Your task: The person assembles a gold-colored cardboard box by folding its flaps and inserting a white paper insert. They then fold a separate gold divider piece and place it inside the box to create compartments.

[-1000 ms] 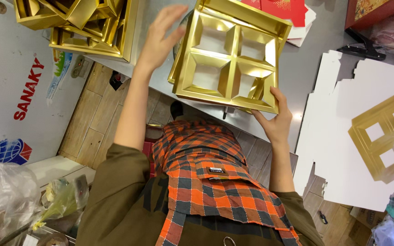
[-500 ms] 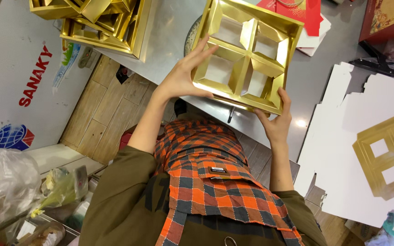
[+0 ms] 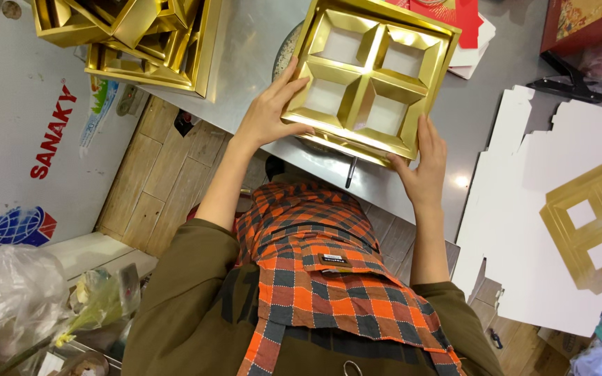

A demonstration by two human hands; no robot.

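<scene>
Both hands now on the gold four-cell tray, upper centre of frame.

Steel table (image 3: 259,49): gold tray (image 3: 371,76) sits near its front edge, shifted right of where it was a second ago. Left hand (image 3: 269,115) came off the table, fingers spread, thumb clamping the left rim. Right hand (image 3: 423,163) grips the lower right corner. Stack of gold trays (image 3: 134,35) upper left, untouched. Looks like squaring up.

**Count of things in view**

Hands: two, left hand (image 3: 267,115) and right hand (image 3: 423,163), both gripping one gold tray (image 3: 371,76). Tray compartments: four. Stack of gold trays (image 3: 130,38) at 11 o'clock: one pile, number inside unclear. Flat white card sheets (image 3: 524,174) at 3 o'clock: at least two. Gold window frame (image 3: 590,223) there: one, four openings.
</scene>
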